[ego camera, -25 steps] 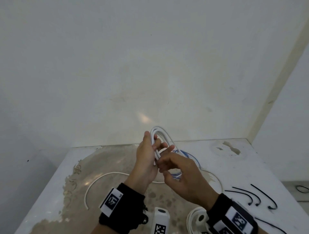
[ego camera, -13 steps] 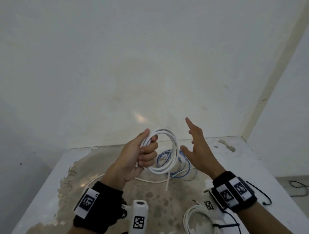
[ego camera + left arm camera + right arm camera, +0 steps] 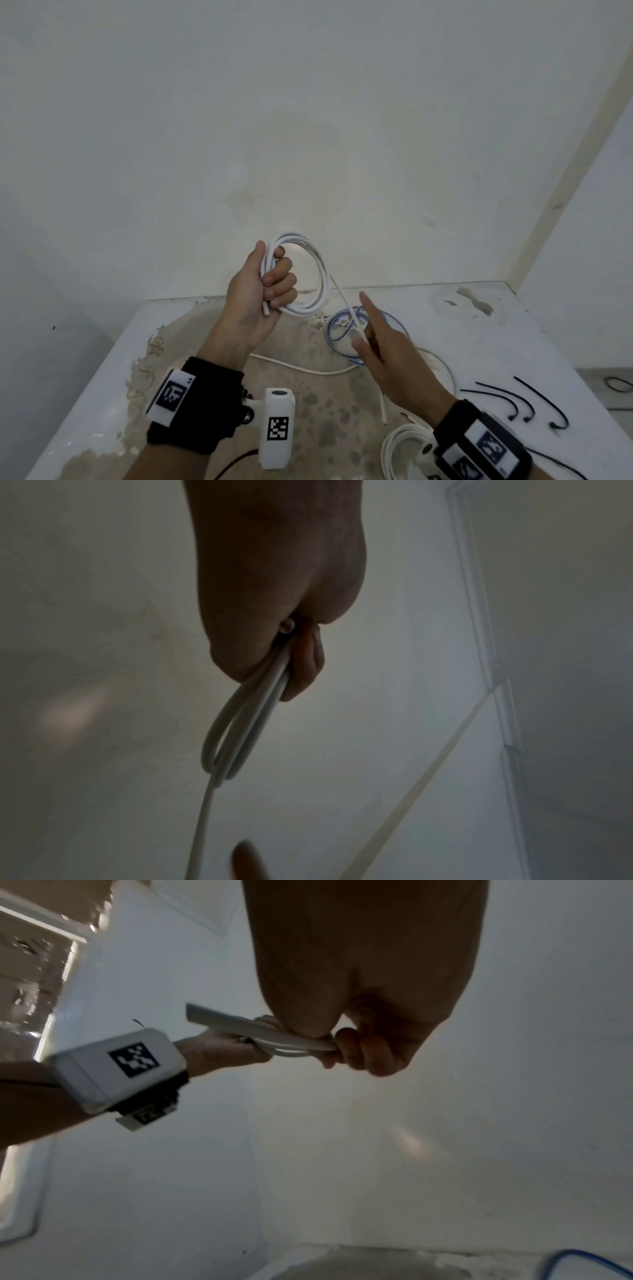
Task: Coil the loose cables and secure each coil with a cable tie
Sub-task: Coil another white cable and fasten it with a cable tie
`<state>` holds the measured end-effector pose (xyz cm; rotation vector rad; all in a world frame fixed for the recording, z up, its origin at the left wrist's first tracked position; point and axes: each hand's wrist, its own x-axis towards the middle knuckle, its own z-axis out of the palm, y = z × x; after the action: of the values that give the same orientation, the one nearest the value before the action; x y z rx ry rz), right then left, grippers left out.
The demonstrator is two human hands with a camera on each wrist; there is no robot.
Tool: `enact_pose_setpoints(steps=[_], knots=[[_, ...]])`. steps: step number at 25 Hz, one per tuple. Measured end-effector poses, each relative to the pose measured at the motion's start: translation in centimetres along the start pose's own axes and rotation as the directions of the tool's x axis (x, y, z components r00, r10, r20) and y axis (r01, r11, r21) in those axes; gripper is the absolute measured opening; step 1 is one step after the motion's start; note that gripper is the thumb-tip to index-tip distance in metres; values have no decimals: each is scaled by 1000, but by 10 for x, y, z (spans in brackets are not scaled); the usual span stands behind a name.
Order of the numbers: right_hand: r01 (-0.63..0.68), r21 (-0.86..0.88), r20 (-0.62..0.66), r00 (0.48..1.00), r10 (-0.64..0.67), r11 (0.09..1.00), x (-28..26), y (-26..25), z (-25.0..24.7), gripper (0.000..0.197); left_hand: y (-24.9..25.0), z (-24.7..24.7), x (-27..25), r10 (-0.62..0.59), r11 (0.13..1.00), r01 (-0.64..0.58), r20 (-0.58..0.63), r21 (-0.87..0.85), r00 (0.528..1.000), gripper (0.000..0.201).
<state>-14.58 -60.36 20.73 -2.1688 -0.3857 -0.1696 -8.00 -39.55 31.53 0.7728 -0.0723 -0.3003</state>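
Bench point(image 3: 205, 342): blue cable point(image 3: 337, 325), ties point(image 3: 513, 401) as before. Left hand point(image 3: 257, 301) still fist around white coil point(image 3: 317, 274), held above bench. Right hand point(image 3: 387, 356), open and apart half second ago, now lower, grip pinching coil's loose tail point(image 3: 346, 308).

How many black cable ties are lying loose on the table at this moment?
3 clearly: side by side on the table's right side, left, middle and right. Dark strands near the bottom edge may be more; unclear.
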Motion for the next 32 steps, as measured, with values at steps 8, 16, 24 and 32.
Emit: enact_pose_setpoints(steps=[8, 16, 24, 32], knots=[[158, 99, 93, 982, -167, 983, -2, -27, -20, 18, -18, 4, 17, 14, 1000, -15, -71, -20, 997, 41], [191, -155, 40, 982, -187, 969, 13, -35, -21, 31, -61, 24, 1, -28, 955, 44, -61, 292, 998, 50], [218, -434, 81, 976, -203, 874, 6, -51, -19, 47, -72, 32, -12, 134, 772, -103, -1, 628, 991, 56], [32, -268, -343, 931, -126, 963, -43, -17, -87, 54, -91, 46, -7, -428, 632, 212, 108, 746, 897, 45]])
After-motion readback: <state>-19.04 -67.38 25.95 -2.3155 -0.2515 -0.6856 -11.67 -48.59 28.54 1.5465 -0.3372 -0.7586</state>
